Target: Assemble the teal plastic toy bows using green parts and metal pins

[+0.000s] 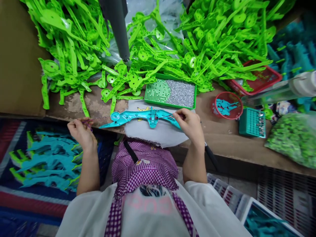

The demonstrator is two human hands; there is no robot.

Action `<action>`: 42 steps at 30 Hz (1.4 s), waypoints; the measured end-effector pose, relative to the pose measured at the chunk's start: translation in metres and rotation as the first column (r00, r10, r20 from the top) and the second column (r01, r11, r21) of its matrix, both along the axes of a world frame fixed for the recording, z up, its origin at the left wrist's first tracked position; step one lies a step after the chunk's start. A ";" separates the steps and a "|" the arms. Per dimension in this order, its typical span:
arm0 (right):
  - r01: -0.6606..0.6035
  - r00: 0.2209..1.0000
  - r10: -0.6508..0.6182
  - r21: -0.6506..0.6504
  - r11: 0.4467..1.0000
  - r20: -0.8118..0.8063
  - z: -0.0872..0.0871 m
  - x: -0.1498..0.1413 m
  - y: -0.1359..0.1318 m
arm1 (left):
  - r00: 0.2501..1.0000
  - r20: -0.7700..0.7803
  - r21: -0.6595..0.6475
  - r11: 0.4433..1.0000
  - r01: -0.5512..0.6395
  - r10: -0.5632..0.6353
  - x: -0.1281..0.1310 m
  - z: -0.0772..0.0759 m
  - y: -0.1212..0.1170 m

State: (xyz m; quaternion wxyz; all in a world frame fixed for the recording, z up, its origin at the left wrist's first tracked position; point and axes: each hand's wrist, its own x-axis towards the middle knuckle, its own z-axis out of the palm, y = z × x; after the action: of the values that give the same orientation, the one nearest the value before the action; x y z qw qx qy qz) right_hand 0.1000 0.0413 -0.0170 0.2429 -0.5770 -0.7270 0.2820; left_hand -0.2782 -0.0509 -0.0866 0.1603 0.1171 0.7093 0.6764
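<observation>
A teal plastic toy bow (pixel 143 117) lies across a white cloth (pixel 158 133) at the bench's front edge. My right hand (pixel 190 126) is closed on the bow's right limb, fingers pinched near its end. My left hand (pixel 81 131) is off to the left of the bow's tip, fingers pinched on a thin string that runs toward the bow. The string is faint and hard to follow.
A big heap of green plastic bow parts (pixel 138 49) covers the back of the bench. A green tray of small screws (pixel 171 92), a red round basket (pixel 228 105), a teal tray (pixel 251 122) and a grey post (pixel 118 29) stand nearby. Finished teal bows (pixel 46 164) lie at lower left.
</observation>
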 end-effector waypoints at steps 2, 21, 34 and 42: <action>0.033 0.998 -0.034 0.024 0.999 0.056 -0.009 0.001 -0.001 | 0.973 -0.230 -0.098 0.995 -0.013 -0.010 0.000 0.001 -0.009; 0.215 0.976 -0.219 0.245 0.945 -0.012 -0.020 0.002 0.009 | -0.044 -0.469 -0.711 0.347 0.612 -0.882 0.123 -0.003 0.038; -0.185 0.961 0.090 0.366 0.912 0.260 -0.029 -0.032 -0.006 | -0.018 -0.482 -0.708 0.377 0.598 -0.876 0.134 0.008 0.040; -0.420 0.863 0.368 0.086 0.903 0.346 -0.072 -0.062 -0.011 | 0.266 -0.621 -0.625 0.670 0.399 -0.738 0.052 0.015 -0.017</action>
State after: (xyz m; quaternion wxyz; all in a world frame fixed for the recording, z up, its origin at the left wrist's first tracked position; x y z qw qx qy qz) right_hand 0.0382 0.0300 -0.0894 0.1033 -0.4326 -0.8795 0.1693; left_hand -0.2267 -0.0682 -0.0718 0.0504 0.6488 0.7036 0.2855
